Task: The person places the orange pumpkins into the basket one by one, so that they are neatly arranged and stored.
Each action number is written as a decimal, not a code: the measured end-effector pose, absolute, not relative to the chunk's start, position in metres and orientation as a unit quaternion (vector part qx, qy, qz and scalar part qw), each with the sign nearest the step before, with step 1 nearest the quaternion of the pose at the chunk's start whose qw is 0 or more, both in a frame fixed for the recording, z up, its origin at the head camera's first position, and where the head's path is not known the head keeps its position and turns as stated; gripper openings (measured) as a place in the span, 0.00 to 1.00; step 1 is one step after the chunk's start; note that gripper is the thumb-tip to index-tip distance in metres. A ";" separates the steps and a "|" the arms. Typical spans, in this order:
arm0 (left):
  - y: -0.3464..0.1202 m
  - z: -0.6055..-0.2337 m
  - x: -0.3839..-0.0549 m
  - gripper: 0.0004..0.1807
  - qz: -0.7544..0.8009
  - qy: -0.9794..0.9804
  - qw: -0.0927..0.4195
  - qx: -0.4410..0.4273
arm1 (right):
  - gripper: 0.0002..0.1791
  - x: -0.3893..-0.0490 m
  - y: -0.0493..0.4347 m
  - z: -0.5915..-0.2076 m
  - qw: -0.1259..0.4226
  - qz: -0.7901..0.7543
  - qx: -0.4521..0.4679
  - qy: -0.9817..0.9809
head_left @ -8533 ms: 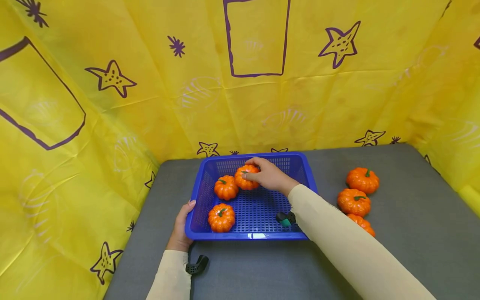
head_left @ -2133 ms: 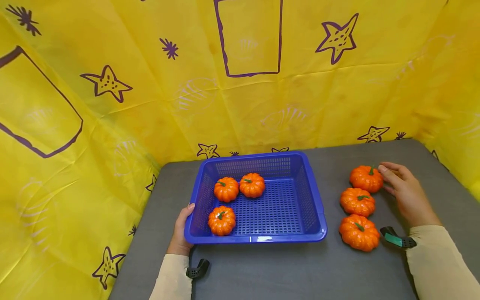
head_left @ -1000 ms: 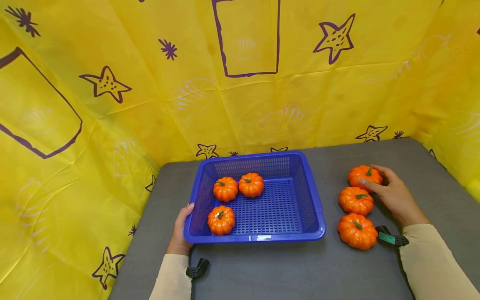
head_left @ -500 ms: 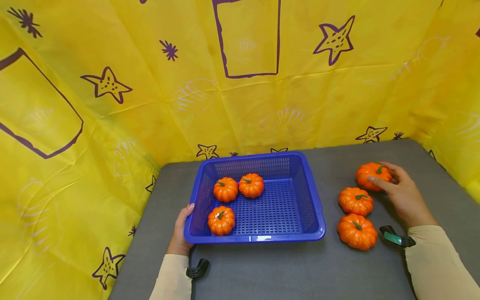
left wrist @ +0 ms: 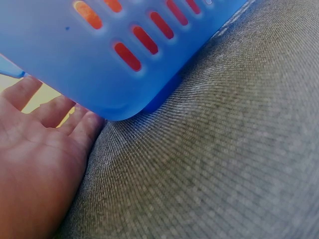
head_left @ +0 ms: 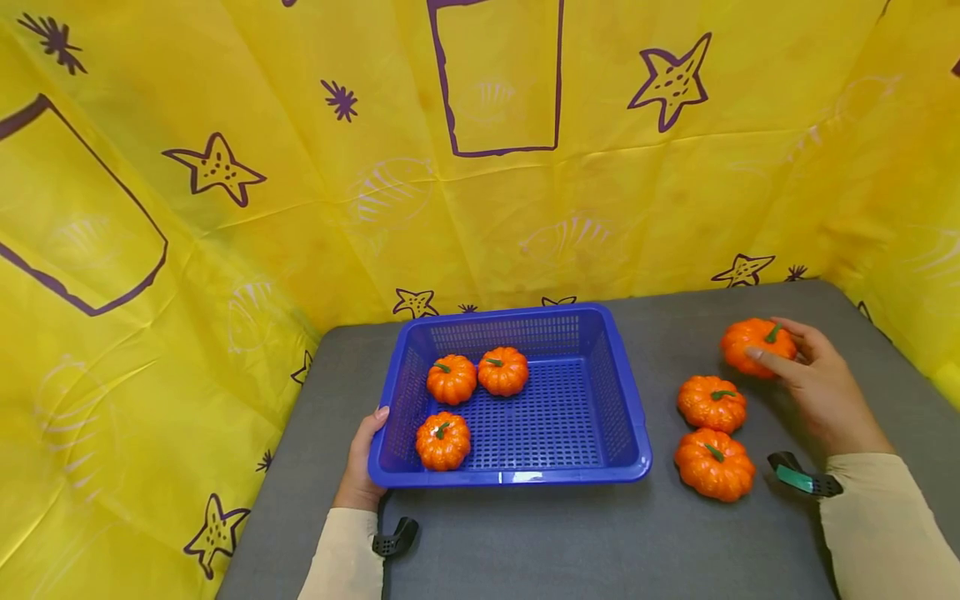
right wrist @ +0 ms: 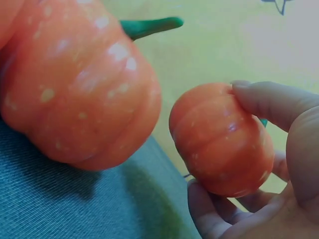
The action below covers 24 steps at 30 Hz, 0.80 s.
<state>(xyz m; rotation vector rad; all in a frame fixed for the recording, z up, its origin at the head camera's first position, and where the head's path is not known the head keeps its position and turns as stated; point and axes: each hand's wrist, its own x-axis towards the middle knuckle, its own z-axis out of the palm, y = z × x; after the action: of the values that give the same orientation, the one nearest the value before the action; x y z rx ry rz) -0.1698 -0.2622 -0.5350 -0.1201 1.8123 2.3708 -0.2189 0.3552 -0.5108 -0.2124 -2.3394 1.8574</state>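
My right hand [head_left: 828, 387] pinches a small orange toy pumpkin [head_left: 750, 346] with a green stem, thumb on one side and fingers on the other. In the right wrist view, this held pumpkin [right wrist: 219, 139] is up off the table. Two more pumpkins sit beside it, a speckled one [head_left: 711, 403] and a nearer one [head_left: 716, 467]. My left hand [head_left: 362, 458] holds the left side of a blue plastic basket [head_left: 510, 477], with the thumb at its rim. The left wrist view shows those fingers [left wrist: 50, 109] against the basket's outer wall [left wrist: 65, 59].
Inside the basket are three pumpkins: one at back left [head_left: 452, 380], one beside it [head_left: 504, 372], and one at front left [head_left: 443, 442]. A grey cloth-covered table [head_left: 525, 542] lies beneath. Yellow patterned fabric [head_left: 495, 225] hangs behind and at both sides.
My right hand has taken hold of the rearmost pumpkin, lifted it and moved it right, away from the other two. Earlier it set a pumpkin in the basket. My left hand stays at the basket.
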 end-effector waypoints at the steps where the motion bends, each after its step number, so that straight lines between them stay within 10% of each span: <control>1: -0.262 -0.535 -0.170 0.41 0.792 0.604 0.078 -0.040 | 0.30 -0.218 0.355 -0.509 0.076 0.632 -0.065 -0.768; 24: -0.262 -0.534 -0.170 0.41 0.795 0.600 0.080 -0.036 | 0.30 -0.207 0.335 -0.474 0.090 0.728 0.021 -0.679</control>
<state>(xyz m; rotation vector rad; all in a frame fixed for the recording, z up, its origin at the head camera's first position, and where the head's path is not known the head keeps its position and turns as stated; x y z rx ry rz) -0.1696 -0.2619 -0.5342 -0.1078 1.7960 2.3785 -0.2068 0.3353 -0.4743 0.0624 -2.0196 2.1642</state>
